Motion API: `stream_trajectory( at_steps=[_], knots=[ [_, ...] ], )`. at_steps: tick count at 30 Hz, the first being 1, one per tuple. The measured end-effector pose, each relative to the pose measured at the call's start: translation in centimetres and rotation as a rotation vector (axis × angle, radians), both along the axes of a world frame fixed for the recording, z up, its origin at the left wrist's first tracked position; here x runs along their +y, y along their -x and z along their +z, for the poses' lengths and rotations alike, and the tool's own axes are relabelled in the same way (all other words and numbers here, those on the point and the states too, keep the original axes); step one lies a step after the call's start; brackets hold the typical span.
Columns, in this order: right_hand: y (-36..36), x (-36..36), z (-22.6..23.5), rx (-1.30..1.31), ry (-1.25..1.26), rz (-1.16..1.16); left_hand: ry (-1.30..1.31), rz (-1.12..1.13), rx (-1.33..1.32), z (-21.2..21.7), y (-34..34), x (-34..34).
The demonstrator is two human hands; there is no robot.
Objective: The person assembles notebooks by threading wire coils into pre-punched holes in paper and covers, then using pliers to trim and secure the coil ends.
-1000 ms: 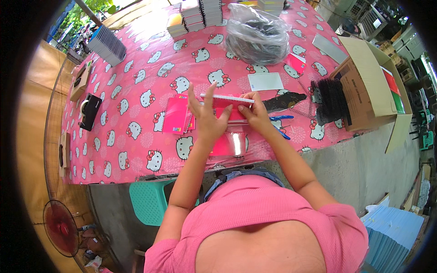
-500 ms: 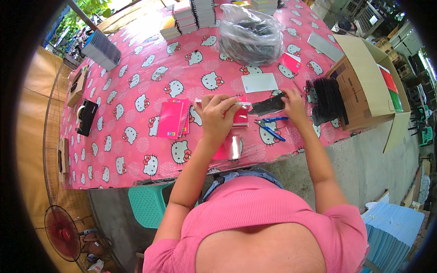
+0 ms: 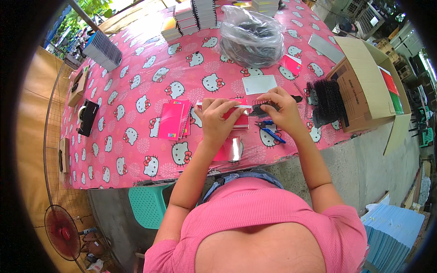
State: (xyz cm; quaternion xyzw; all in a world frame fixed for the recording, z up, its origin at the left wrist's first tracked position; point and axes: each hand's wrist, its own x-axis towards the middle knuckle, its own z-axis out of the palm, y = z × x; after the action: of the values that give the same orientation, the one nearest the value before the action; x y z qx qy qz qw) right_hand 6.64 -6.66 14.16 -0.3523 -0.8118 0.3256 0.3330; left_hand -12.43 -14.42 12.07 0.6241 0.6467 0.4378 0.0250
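Observation:
My left hand (image 3: pixel 215 118) grips the pink-covered notebook (image 3: pixel 241 120) near the table's front edge, its fingers bent over the white page edge. Just to the right, my right hand (image 3: pixel 286 111) is closed in a pinch beside the notebook's right end; whatever lies between its fingertips is too small to make out. Under that hand lies a dark, flat object (image 3: pixel 258 109), partly covered. Blue-handled cutters (image 3: pixel 274 134) lie below it. Left of my left hand are several pink spiral notebooks (image 3: pixel 171 121), overlapping. A shiny clear strip (image 3: pixel 234 149) lies nearer me on something pink.
A pile of black spiral coils (image 3: pixel 327 101) sits against an open cardboard box (image 3: pixel 359 86) at right. Beyond my hands are a punched white sheet (image 3: pixel 259 84) and a clear plastic bag (image 3: pixel 251 43) of dark contents. A tape dispenser (image 3: pixel 86 117) stands at left.
My right hand has moved left, from the far end of the dark flat object to the notebook's right end. My left hand still grips the notebook.

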Motion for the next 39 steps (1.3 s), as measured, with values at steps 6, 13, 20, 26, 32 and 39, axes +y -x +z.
stream_trajectory(
  at_steps=[6,13,20,26,32,39],
  knots=[
    [0.8,0.0,-0.8,0.05,-0.248,0.033,-0.057,0.03,0.065,0.3,-0.2,0.0],
    [0.9,-0.2,0.4,0.102,0.211,0.103,-0.024,0.063,0.04,0.3,-0.3,0.1],
    [1.9,-1.2,0.5,-0.275,-0.193,-0.046,0.006,0.036,0.02,0.0,-0.1,0.0],
    [2.6,-0.8,0.0,-0.155,-0.242,0.063,-0.006,0.06,0.037,-0.3,0.0,0.0],
    [3.3,-1.8,0.8,-0.265,-0.22,-0.022,0.026,0.066,0.062,-0.4,0.0,0.0],
    [3.8,-1.6,0.4,-0.178,-0.326,-0.003,0.023,0.087,0.057,-0.3,-0.1,0.1]
  ],
)
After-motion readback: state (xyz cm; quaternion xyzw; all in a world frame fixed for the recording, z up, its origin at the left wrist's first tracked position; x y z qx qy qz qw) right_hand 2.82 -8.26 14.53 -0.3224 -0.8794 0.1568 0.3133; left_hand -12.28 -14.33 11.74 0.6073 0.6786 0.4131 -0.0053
